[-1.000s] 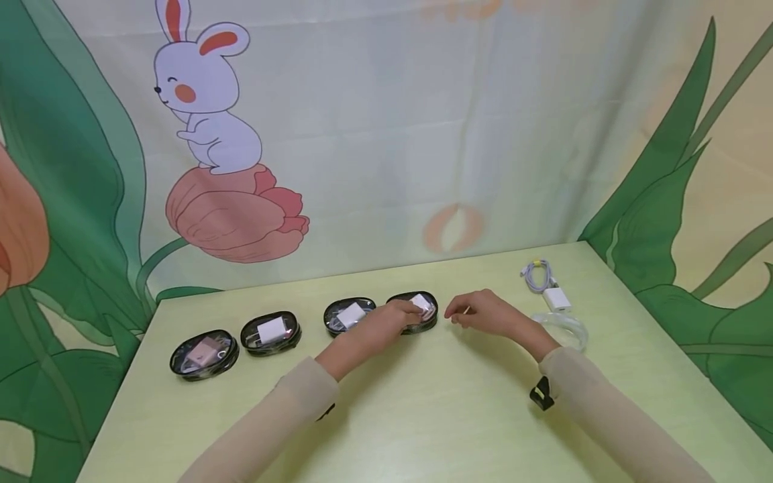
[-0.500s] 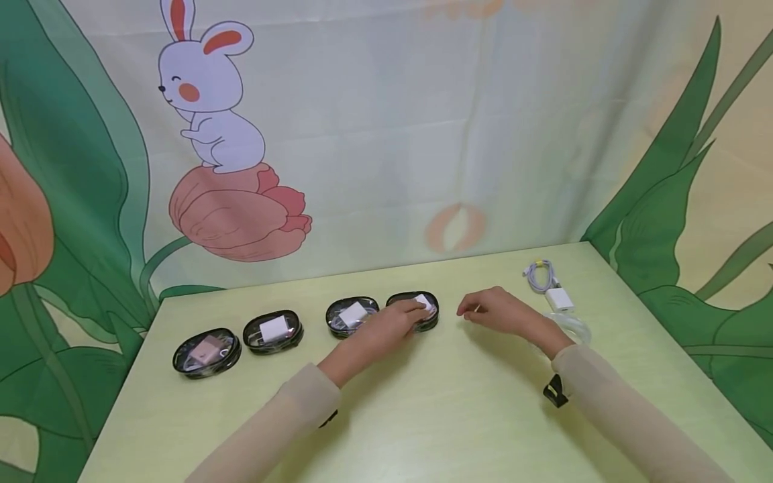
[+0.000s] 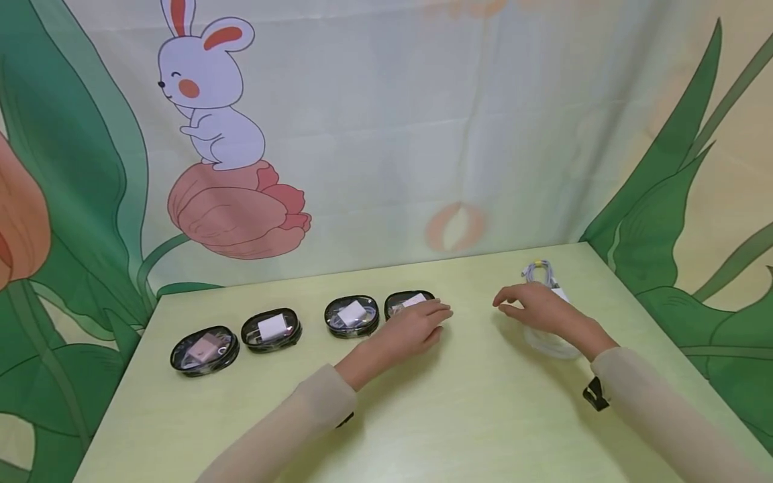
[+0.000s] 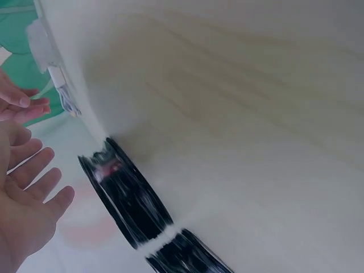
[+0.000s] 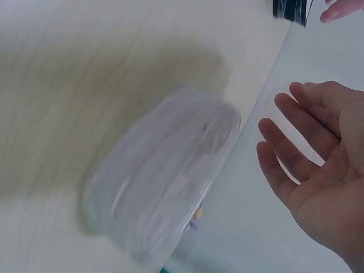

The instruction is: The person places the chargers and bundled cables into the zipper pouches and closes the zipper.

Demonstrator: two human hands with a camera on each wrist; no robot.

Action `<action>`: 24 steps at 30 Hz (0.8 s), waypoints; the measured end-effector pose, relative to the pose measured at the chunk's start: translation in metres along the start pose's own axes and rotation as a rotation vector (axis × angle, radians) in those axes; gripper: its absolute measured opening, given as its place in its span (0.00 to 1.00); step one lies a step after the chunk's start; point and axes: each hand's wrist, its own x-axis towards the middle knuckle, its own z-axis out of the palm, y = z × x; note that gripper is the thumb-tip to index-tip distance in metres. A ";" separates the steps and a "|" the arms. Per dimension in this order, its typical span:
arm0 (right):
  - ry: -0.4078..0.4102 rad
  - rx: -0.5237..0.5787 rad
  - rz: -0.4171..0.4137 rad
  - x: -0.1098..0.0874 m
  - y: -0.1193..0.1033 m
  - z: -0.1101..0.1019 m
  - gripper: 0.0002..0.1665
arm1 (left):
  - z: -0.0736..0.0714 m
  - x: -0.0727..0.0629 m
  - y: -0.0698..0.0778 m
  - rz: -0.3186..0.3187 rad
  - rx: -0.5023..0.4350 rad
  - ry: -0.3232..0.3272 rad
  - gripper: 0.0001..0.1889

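Observation:
My left hand hovers at the rightmost oval black-edged clear pouch, overlapping its front right part. Nothing is in that hand; in the left wrist view its spread fingers stand apart from the pouch's dark side. A white charger and a cable show through the pouch's top. My right hand, holding nothing, is over a clear oval case and hides much of it. The right wrist view shows this whitish see-through case beside the loosely bent fingers.
Three more black-edged pouches with chargers inside form a row to the left. Beyond my right hand lie a coiled lilac cable and a white charger. A printed curtain hangs behind the table.
My left hand has lifted off the rightmost pouch, its fingers now straighter and further right. My right hand has moved right, to over the clear case.

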 end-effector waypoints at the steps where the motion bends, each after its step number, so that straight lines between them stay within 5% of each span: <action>1: 0.003 -0.005 0.005 -0.003 0.001 -0.002 0.10 | 0.001 0.002 0.002 0.002 -0.005 -0.006 0.18; 13: -0.004 -0.018 0.118 -0.027 0.015 -0.019 0.14 | 0.005 0.030 0.029 0.070 0.059 -0.068 0.20; 24: 0.070 -0.046 0.117 -0.053 0.030 -0.028 0.15 | 0.025 0.056 0.062 0.135 0.087 -0.171 0.22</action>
